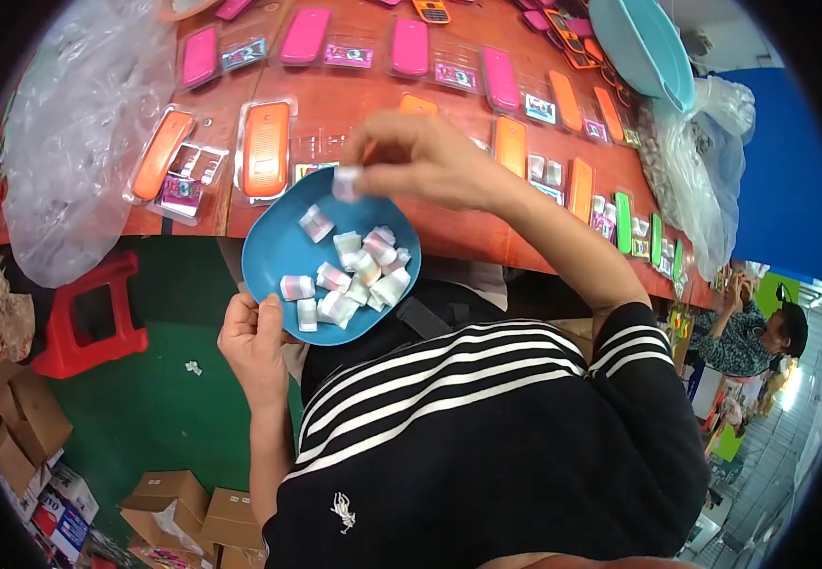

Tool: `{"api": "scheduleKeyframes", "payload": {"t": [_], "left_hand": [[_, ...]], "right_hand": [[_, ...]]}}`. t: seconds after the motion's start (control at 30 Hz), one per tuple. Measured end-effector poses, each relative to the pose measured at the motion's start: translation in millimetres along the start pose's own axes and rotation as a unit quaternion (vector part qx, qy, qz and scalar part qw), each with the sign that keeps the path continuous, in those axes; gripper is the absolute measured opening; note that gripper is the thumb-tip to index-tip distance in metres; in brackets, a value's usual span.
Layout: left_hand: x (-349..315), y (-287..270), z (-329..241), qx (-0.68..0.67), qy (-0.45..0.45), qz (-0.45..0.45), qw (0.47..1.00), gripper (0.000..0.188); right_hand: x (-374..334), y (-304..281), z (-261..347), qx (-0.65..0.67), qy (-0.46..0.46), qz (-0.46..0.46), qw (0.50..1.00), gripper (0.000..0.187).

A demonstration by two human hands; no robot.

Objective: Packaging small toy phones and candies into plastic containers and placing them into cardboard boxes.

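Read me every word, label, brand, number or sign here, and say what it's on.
I won't copy out print, but here's where markings sit.
Small pink-and-blue rectangular cards: printed, mostly too small to read.
Blue, red and white carton, lower left: bold print, left unquoted.
Small white wrapped pieces in the rounded blue plastic bowl: no readable lettering.
Black white-striped short-sleeved shirt: white embroidered figure, no lettering.

Blue bowl [267, 237], white packets [316, 224] tinged with pink, red-brown table [344, 97]
The long cases [267, 150] are coloured pink, orange or green; the black shirt [525, 455] is striped with white, the stool [117, 308] coloured red, the floor [221, 408] green
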State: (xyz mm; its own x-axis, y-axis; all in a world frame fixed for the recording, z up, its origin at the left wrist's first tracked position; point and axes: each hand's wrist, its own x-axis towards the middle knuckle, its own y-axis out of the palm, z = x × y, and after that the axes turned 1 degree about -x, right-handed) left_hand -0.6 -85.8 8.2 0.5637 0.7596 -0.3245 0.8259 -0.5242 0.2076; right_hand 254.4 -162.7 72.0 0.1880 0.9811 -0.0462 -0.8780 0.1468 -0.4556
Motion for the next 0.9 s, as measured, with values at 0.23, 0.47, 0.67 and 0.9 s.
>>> {"api": "scheduleKeyframes", "payload": {"t": [0.23,0.47,0.67,0.9], "left_hand": [[-0.4,-10.8,3.0,-0.011,0.01,-0.027,1.0,0.008],[3.2,-15.5,0.9,-0.008,0.004,-0.034,0.999,0.008],[7.7,-10.9,-5.3,-0.022,0.004,-0.046,0.999,0.01],[13.0,-8.9,-8.2,0.003,0.026,-0.038,0.999,0.009]], "right_hand": [[55.5,19.5,-35.5,-0.11,-0.009,-0.117,0.987,0.015],[67.0,15.8,-51.6,-0.313,-0.092,-0.089,0.941,0.021],[49.3,9.1,-28.8,-0.366,-0.163,-0.098,0.911,0.023],[4.2,14.5,20.9,-0.316,-0.096,0.134,0.934,0.026]]}}
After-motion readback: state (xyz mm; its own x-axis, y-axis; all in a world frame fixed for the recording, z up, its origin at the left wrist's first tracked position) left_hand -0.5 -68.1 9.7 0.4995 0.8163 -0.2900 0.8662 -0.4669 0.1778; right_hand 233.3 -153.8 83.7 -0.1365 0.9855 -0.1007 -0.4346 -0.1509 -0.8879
